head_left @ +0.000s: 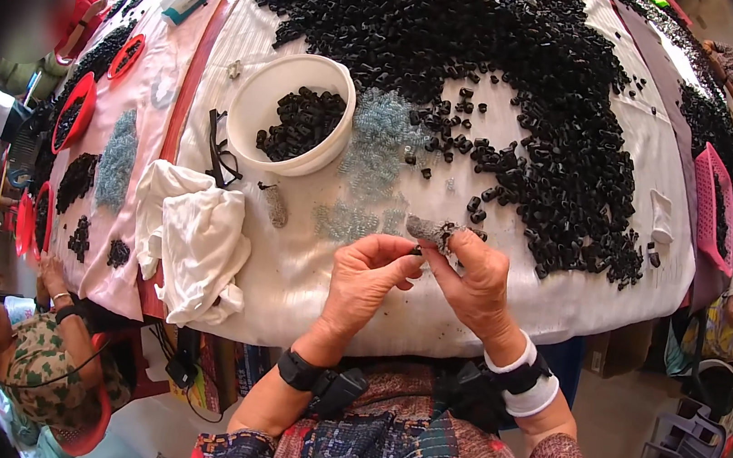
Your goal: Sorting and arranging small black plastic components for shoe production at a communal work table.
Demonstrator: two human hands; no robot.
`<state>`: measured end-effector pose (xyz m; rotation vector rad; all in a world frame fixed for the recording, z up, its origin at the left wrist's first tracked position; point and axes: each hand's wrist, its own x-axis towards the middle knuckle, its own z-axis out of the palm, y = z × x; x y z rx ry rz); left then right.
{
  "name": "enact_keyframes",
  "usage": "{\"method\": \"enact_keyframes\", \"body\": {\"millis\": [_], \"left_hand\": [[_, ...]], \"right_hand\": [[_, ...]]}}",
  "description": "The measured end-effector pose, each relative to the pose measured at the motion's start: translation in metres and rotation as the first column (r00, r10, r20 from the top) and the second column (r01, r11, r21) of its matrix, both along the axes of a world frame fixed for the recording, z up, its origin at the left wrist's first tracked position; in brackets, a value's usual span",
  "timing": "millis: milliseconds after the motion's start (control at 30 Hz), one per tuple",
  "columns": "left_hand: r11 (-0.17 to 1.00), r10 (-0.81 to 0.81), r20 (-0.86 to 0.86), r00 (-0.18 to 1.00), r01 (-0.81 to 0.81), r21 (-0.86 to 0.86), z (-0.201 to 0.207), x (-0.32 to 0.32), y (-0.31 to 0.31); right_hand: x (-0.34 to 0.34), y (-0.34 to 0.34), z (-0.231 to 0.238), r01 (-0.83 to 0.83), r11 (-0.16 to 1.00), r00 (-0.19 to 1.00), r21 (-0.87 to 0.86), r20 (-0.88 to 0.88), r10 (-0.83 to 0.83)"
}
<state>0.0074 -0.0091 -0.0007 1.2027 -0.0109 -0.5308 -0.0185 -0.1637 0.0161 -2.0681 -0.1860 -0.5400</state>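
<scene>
My left hand (364,276) and my right hand (477,285) meet over the near part of the white cloth. Pinched between their fingertips is a small black piece (418,251), mostly covered by the fingers. A speckled grey finger sleeve (429,229) shows at my right index finger. Just beyond the hands lie small clear pieces (358,222), with a thicker bluish heap of clear pieces (385,131) farther off. To the left, a white basin (333,147) holds black pieces (301,125). Another grey sleeve-like thing (274,207) lies beside it.
A huge pile of black pieces (464,30) spreads over the far table and down the right. A crumpled white cloth (199,250) and a black strap (222,156) lie left. Other people sit at both sides, near red trays (79,93) and a pink basket (705,193).
</scene>
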Motion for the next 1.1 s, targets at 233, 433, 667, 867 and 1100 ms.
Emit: {"method": "enact_keyframes", "body": {"millis": [233,433,667,867,1100], "left_hand": [[0.992,0.010,0.051,0.999,-0.016,0.128,0.001,-0.004,-0.003],[0.997,-0.014,0.023,1.000,0.013,0.075,0.002,-0.006,-0.005],[0.999,-0.026,0.012,1.000,0.025,0.045,0.000,-0.006,-0.005],[0.998,-0.037,0.011,0.999,0.036,0.052,0.001,-0.007,-0.005],[0.998,-0.023,0.020,1.000,0.021,0.067,0.001,-0.007,-0.006]], "right_hand": [[-0.010,-0.001,-0.004,0.004,0.998,1.000,-0.060,0.026,-0.003],[-0.014,0.001,-0.011,0.053,0.992,0.997,0.112,0.050,-0.059],[-0.013,-0.002,-0.008,0.028,1.000,0.988,0.005,0.149,-0.028],[-0.014,-0.001,-0.013,0.031,0.999,0.994,0.025,0.104,-0.033],[-0.015,-0.002,-0.010,0.056,0.998,0.991,-0.026,0.121,-0.053]]}}
